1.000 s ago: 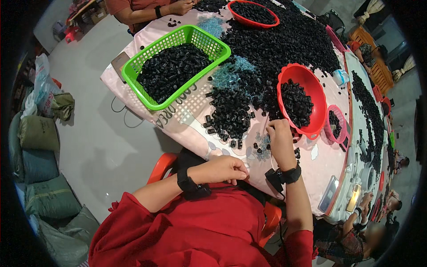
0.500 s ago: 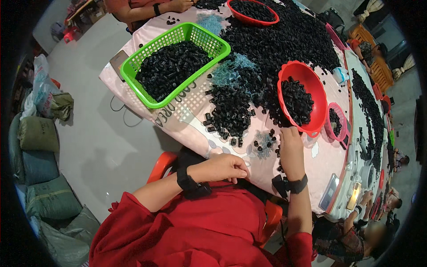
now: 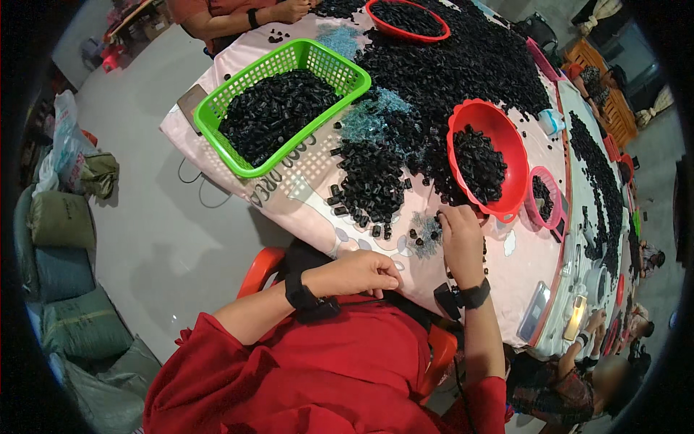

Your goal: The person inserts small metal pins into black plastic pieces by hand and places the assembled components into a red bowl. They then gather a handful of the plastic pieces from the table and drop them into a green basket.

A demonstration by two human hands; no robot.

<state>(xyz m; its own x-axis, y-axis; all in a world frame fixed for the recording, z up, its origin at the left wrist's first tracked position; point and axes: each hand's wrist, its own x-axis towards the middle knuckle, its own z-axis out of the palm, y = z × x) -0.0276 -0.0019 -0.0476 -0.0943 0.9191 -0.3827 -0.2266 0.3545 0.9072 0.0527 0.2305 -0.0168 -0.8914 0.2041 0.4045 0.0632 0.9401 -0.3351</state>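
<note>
My right hand [image 3: 463, 242] reaches over the near part of the table, just below the red scalloped bowl [image 3: 515, 173]. Its fingertips are pinched, with a small black piece [image 3: 439, 215] at them. Beneath lies a small heap of clear bluish bits [image 3: 425, 235] with a few black pieces among them. At the table's near edge my left hand [image 3: 358, 273] is closed, thumb against the curled fingers; anything inside is too small or hidden. Between the hands and the green basket [image 3: 210, 137] spreads a pile of short black cylindrical pieces [image 3: 369, 181].
A huge black heap [image 3: 463, 61] covers the far table, with another red bowl [image 3: 376, 22] on it. To the right are a pink basket [image 3: 533, 210] and a phone [image 3: 535, 312]. A co-worker's arm [image 3: 246, 18] shows at the far left. Stuffed sacks [image 3: 83, 318] line the floor.
My right hand has moved left, from below the red bowl's edge to over the small bluish heap. My left hand has stayed nearly still. The whole view has shifted slightly.
</note>
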